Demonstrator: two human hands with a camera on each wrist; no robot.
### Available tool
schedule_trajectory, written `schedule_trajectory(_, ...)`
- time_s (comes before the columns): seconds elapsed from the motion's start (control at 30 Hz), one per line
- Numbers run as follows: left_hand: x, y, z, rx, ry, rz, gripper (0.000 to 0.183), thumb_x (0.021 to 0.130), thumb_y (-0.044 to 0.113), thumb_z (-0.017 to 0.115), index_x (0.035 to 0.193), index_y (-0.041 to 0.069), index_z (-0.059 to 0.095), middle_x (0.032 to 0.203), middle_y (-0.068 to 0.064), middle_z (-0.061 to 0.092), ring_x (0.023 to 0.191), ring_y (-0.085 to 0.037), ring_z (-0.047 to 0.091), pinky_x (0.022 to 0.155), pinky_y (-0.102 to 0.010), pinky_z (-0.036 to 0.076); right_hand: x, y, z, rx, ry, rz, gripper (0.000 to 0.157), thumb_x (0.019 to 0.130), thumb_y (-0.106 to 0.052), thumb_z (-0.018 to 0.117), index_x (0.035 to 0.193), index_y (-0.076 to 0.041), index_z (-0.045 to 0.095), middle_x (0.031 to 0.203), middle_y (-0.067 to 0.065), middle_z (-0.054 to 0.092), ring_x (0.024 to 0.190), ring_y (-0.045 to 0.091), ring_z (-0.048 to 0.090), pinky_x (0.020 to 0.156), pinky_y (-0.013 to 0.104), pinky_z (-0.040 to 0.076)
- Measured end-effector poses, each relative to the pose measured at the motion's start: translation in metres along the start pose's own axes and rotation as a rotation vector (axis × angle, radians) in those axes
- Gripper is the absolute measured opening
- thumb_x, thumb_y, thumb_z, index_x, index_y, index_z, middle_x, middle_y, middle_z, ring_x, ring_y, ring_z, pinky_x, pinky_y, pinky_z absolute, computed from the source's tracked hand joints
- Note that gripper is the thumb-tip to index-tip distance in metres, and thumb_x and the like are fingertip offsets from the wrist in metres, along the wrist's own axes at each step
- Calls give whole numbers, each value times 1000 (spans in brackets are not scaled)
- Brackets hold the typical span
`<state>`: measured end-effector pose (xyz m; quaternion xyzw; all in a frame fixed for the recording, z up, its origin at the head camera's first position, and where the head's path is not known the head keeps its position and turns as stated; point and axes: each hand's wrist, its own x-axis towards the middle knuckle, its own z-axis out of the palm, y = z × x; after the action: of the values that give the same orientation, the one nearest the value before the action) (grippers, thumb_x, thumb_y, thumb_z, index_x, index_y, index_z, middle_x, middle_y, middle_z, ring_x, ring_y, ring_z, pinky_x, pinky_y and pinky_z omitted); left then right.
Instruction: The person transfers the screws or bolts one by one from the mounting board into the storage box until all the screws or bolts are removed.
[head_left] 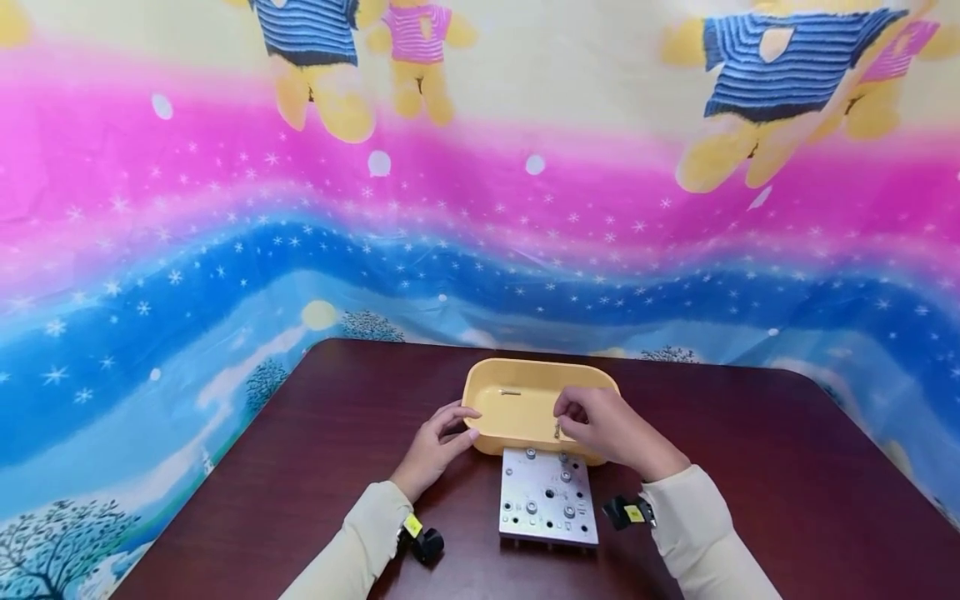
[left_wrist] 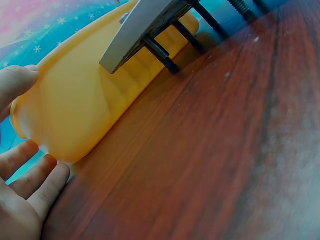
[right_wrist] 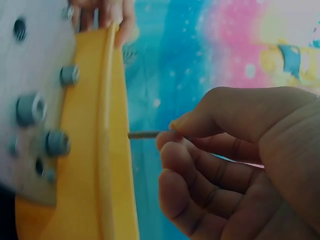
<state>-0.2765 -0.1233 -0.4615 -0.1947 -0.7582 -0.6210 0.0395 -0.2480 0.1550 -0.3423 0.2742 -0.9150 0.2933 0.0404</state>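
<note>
My left hand (head_left: 437,446) holds the left end of a yellow plastic tray (head_left: 540,369), with fingertips over its rim. Above the tray's front right part, my right hand (head_left: 611,423) pinches a thin metal screw (right_wrist: 144,134) between thumb and index finger. The screw's other end is hidden by the fingers. Another screw (head_left: 510,392) lies on the tray floor. Just in front of the tray is a silvery metal plate (head_left: 525,527) with holes and several socket-head bolts (right_wrist: 31,109). In the left wrist view, threaded bolt shanks (left_wrist: 161,52) stick out below the plate.
Everything stands on a dark reddish-brown wooden table (head_left: 360,417). A printed cloth (head_left: 480,217) with bears and snowflakes hangs behind the table. Small black cameras are strapped to both wrists, one of them (head_left: 427,546) beside the left sleeve.
</note>
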Motion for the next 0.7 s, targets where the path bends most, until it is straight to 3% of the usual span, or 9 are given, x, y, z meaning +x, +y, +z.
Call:
schedule_trajectory(0.2,1,0,0,-25,7,-2,29,90,28,69,117,16,65,146,-10,43,130,-26,45,101,-46,44,5,23,3,-34,25,11,12,87,-4,64,83,-15,63,72,-8,59,65,8,54,59,25,49)
schedule_trajectory(0.47,-2,0,2,-32,11,-19,28,92,14,66,119,7,64,147,-19,39,131,-33,43,102,-52,42,12,45,13,-30,15,66,7,85,-1,64,85,-7,67,73,-5,60,67,10,54,61,26,49)
schedule_trajectory(0.7,3,0,-1,-6,5,0,27,91,27,68,116,19,66,146,-10,43,133,-23,42,101,-45,44,25,60,15,-81,42,93,10,90,-5,61,88,-6,70,79,-2,64,70,12,54,65,30,48)
